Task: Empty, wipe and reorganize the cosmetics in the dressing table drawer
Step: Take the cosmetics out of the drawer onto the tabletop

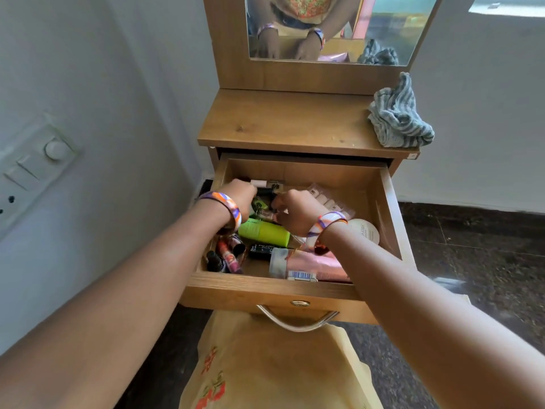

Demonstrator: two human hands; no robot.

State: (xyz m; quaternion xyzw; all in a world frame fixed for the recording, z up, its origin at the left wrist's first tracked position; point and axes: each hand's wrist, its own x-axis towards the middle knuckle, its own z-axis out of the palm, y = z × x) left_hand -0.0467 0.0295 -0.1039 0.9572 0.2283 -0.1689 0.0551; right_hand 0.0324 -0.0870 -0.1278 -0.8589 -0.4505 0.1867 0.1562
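The wooden drawer [386,214] of the dressing table stands pulled out, full of cosmetics. Both my hands are inside it near the back. My left hand [237,193] curls down over small dark bottles at the back left; what it grips is hidden. My right hand [295,211] curls over small items in the middle, its fingertips hidden too. In front of the hands lie a green bottle [265,231], a pink tube [306,265], a black tube [261,250], several lipsticks [228,255] at the front left, a round cream jar [364,231] and sachets [327,199] at the right.
A grey striped cloth [398,116] lies on the right end of the table top [280,122]. A mirror [324,28] stands behind it. A wall with a switch panel [35,163] is at the left. The drawer handle [296,321] hangs over a yellow bag [265,367] on the dark floor.
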